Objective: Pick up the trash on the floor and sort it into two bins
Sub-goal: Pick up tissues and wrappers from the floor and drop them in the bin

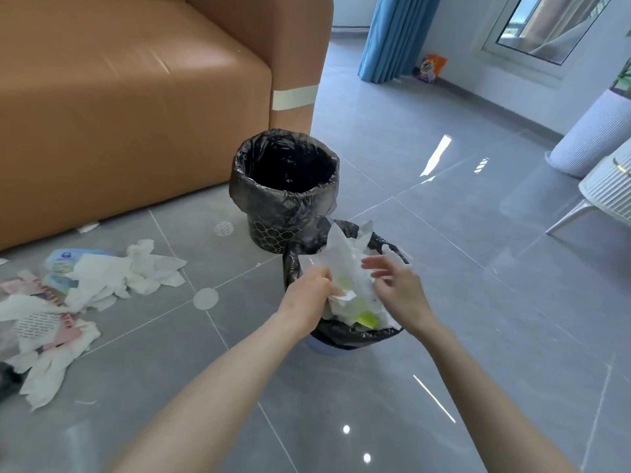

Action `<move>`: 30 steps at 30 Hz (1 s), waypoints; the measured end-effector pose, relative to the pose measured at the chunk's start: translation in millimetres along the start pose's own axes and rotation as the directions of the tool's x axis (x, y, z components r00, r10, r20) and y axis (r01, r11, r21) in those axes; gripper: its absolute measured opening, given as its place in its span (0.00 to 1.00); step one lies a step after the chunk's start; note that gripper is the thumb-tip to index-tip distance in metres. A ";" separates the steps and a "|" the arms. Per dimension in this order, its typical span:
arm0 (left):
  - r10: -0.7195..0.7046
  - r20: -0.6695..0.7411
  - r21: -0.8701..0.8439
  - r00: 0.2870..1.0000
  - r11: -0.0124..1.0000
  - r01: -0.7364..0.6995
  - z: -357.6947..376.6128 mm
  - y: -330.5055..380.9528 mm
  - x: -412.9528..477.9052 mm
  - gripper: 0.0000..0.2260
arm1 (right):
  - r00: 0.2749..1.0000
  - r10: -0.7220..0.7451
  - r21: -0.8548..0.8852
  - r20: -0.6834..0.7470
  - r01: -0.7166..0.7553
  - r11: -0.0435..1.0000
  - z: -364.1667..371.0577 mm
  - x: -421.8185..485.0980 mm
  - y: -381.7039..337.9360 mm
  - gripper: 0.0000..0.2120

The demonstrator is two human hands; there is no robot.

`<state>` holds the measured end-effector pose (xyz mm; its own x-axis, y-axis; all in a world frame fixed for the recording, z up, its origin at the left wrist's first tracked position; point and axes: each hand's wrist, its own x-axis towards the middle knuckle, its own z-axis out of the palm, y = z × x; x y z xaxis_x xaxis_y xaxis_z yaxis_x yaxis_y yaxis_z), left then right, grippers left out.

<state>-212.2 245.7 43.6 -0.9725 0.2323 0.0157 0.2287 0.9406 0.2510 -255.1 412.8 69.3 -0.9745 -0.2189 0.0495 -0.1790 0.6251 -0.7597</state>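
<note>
Left hand (312,285) pinching white wrapper (341,257) over near bin (355,334); right hand (397,285) open beside.

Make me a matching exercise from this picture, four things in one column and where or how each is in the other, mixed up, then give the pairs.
Things:
1. far bin
2. near bin
3. left hand
4. pile of tissues and wrappers

States:
A. on the floor by the sofa
B. stuffed with white paper
C. looks empty, lined with a black bag
D. pinching white paper over a bin

Pairs: 1-C, 2-B, 3-D, 4-A
</note>
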 end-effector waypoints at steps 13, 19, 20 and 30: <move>-0.159 0.101 -0.051 0.982 0.985 0.165 4.1 -32.1 -8.5 0.17 | 0.877 0.101 -0.642 0.469 0.260 0.722 48.0 19.1 15.3 0.24; -0.219 0.151 -0.078 0.964 0.969 0.233 -5.7 -62.3 -19.7 0.23 | 0.858 0.205 -0.670 0.472 0.197 0.716 76.4 27.8 27.2 0.23; -0.220 0.149 -0.076 0.964 0.969 0.233 -6.7 -65.1 -21.7 0.23 | 0.850 0.225 -0.668 0.476 0.183 0.722 79.7 29.8 29.7 0.22; -0.176 0.151 -0.123 0.973 0.973 0.195 -31.3 -57.4 -31.1 0.22 | 0.811 0.273 -0.633 0.518 0.149 0.759 75.5 30.4 29.7 0.23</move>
<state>-196.4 176.7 59.0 -0.9796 0.0981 -0.1752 0.0276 0.9300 0.3666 -279.9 368.1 -0.8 -0.7688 -0.3948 -0.5031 -0.3667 0.9167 -0.1589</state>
